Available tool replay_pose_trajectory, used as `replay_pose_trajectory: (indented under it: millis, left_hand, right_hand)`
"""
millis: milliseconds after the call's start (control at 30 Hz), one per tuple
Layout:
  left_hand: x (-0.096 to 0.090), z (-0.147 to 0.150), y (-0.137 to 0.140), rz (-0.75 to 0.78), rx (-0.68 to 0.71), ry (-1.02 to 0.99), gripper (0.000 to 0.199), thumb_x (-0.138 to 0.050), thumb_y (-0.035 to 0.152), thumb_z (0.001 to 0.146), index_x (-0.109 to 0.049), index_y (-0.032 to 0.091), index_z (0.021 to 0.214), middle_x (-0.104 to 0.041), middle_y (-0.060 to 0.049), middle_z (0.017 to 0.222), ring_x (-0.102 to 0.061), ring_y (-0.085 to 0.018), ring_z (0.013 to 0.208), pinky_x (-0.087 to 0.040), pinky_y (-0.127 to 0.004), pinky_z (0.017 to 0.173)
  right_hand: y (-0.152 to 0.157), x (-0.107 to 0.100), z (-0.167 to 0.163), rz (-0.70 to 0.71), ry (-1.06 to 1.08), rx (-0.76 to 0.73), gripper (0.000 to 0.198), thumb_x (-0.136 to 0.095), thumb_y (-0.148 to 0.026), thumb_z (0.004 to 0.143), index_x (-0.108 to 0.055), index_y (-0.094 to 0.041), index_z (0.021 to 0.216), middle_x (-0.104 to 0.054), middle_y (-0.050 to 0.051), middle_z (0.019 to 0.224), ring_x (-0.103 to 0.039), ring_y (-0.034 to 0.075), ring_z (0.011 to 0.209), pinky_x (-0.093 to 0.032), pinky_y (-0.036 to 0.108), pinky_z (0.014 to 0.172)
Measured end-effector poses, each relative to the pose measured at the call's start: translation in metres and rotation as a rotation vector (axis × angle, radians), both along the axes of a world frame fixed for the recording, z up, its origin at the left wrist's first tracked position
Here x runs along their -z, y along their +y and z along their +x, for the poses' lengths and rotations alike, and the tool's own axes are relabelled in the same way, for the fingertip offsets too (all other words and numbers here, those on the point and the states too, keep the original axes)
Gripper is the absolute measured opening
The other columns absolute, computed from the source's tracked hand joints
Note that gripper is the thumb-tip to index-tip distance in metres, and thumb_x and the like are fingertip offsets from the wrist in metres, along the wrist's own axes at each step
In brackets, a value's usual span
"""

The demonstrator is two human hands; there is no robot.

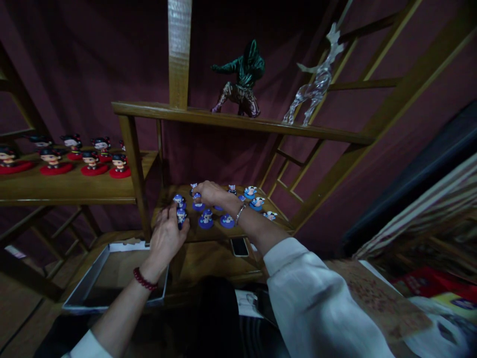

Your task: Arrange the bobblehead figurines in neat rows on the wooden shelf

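My left hand [168,234], with a red bead bracelet, has its thumb and fingers around a small purple figurine [181,217] at the front left of the lower shelf. Just behind it stands another purple figurine [179,200]. My right hand [210,193] reaches to the back row, its fingertips closed at a small pale-headed figurine [193,188]; the hand partly hides that spot. Below these fingers sits a purple figurine [198,201]. Two more purple-based ones, a left figurine [205,219] and a right figurine [227,221], stand in the front row.
Blue-based figurines [257,202] stand on the right. Above are a green-and-purple statue [242,82] and a clear deer [315,84] on the upper shelf [238,122]. Red-based figurines [55,169] fill the left shelf. A phone [239,247] and an open box [112,278] lie below.
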State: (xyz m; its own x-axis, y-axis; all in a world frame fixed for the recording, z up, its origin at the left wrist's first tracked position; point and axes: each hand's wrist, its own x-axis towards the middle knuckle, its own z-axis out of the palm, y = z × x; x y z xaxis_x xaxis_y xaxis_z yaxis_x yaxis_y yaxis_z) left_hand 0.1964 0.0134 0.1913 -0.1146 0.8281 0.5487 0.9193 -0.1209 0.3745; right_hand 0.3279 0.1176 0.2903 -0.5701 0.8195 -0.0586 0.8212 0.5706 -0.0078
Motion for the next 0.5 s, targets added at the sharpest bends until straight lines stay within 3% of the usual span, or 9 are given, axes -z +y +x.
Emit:
replay_pose_trajectory:
  millis: [233,367,500]
  left_hand:
    - [0.001,-0.001,0.001,0.000,0.004,0.010,0.053,-0.050,0.032,0.086,-0.046,0.001,0.129,-0.060,-0.022,0.115,-0.057,-0.034,0.108,-0.045,-0.044,0.095]
    - [0.002,-0.001,0.001,0.011,0.005,0.013,0.053,-0.050,0.032,0.086,-0.047,0.001,0.128,-0.061,-0.022,0.114,-0.057,-0.034,0.108,-0.045,-0.044,0.095]
    - [0.003,-0.002,0.001,0.032,0.011,0.022,0.053,-0.051,0.033,0.085,-0.047,0.000,0.127,-0.061,-0.022,0.113,-0.057,-0.033,0.107,-0.045,-0.044,0.095]
  right_hand:
    - [0.001,0.006,0.001,0.005,0.017,0.006,0.035,-0.061,-0.031,0.082,-0.065,-0.026,0.116,-0.067,0.006,0.118,-0.063,0.023,0.105,-0.046,0.026,0.080]
    - [-0.003,-0.001,0.011,0.039,0.044,0.002,0.044,-0.061,-0.035,0.082,-0.058,-0.026,0.125,-0.068,0.008,0.114,-0.064,0.024,0.101,-0.045,0.027,0.075]
    - [-0.022,-0.012,0.027,0.079,0.157,-0.027,0.023,-0.059,-0.031,0.085,-0.069,-0.020,0.103,-0.072,0.006,0.093,-0.065,0.018,0.085,-0.040,0.023,0.067]
